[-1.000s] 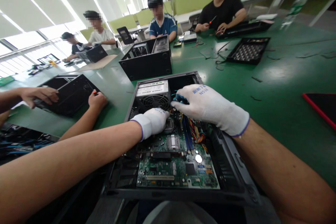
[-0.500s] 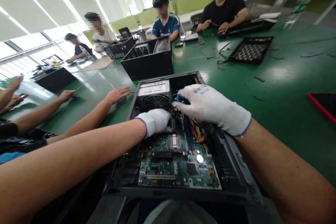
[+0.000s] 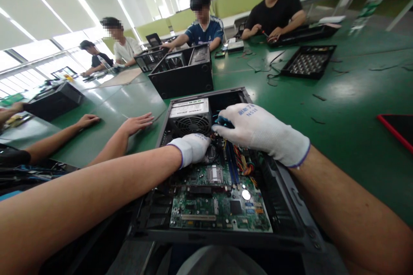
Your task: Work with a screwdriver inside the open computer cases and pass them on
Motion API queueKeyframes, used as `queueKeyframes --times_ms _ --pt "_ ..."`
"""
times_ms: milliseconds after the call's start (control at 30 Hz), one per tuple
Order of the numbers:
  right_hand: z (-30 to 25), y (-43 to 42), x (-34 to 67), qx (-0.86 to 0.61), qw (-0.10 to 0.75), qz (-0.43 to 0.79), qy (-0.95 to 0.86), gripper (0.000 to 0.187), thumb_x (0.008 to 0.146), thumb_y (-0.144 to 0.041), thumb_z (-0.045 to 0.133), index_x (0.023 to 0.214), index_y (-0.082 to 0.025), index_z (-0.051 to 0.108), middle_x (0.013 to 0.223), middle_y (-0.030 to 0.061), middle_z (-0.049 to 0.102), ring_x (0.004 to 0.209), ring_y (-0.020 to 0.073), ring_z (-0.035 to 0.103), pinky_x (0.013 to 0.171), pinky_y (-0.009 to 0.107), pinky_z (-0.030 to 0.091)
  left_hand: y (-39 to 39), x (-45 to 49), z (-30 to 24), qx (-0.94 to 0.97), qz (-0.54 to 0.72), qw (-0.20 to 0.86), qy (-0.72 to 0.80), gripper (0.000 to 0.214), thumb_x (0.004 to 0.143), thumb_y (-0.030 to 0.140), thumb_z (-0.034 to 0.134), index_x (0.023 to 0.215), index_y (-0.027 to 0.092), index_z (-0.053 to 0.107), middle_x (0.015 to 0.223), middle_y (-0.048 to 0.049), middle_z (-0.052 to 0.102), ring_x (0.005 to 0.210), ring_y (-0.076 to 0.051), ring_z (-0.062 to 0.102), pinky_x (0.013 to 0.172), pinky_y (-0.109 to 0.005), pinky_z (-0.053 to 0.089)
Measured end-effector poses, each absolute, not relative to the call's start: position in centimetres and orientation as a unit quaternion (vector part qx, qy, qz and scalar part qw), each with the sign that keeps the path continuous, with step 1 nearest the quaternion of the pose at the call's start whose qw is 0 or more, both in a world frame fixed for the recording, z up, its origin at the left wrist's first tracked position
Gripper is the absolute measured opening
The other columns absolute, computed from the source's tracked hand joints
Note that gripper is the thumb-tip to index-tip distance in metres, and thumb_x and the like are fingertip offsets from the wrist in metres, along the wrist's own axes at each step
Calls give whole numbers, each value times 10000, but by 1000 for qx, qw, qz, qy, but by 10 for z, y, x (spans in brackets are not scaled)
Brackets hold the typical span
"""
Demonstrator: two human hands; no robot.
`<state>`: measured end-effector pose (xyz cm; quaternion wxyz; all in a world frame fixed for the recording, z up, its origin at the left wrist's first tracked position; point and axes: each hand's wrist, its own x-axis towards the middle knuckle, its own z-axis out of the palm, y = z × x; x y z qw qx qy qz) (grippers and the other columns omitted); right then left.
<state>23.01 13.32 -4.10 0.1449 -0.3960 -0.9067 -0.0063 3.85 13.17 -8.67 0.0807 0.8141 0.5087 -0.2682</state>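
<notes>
An opened black computer case (image 3: 290, 200) lies before me with its green motherboard (image 3: 222, 215) facing up. My left hand (image 3: 193, 148), in a white glove, reaches in beside the CPU fan (image 3: 211, 154), just below the power supply (image 3: 190, 114). Its fingers are bent downward and together; their tips are mostly hidden. Over the upper right of the board is my right hand (image 3: 258, 131), gloved too, with thumb and fingers curled toward each other near thin wires. What lies between those fingertips is hidden. Blue memory slots (image 3: 231, 163) and a bundle of coloured cables (image 3: 244, 165) run below it.
Another black case (image 3: 182, 84) stands beyond mine on the green table (image 3: 355, 137). A black panel (image 3: 308, 61) and dark strips lie to the right, near a red-edged black object (image 3: 398, 131). A neighbour's hands (image 3: 138, 123) rest at left; several people sit across.
Both my hands stay nearly in place. The neighbour's hands shift slightly on the table. A person across extends an arm toward a case, and the case at far left has been tilted.
</notes>
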Motion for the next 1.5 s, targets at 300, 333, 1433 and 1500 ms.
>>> queueKeyframes --times_ms 300,333,1433,1500 --pt "-41 132 230 -390 147 -19 -909 440 992 -482 461 1097 -128 700 1083 141 734 1015 278 676 849 346 467 133 34 -94 822 -250 74 506 478 789 422 748 1182 164 660 1254 -150 697 1149 -301 672 1003 -362 526" --pt "-41 132 230 -390 149 -20 -909 441 992 -483 461 1099 -127 699 1086 141 733 1017 278 676 849 346 468 133 34 -94 822 -250 74 506 472 794 419 744 1182 165 660 1259 -148 695 1159 -299 668 1010 -359 521" --pt "-41 134 230 -388 140 -21 -911 447 992 -509 441 1073 -146 690 1039 124 733 968 260 672 786 334 445 131 36 -90 836 -214 68 502 508 854 322 708 1317 141 606 1331 -148 662 1232 -283 630 1067 -346 482" --pt "-42 134 230 -388 143 -21 -910 451 990 -514 444 1079 -148 691 1041 124 733 971 261 673 793 335 446 131 36 -90 834 -214 68 503 528 850 328 715 1329 136 598 1335 -152 659 1230 -285 631 1067 -345 483"
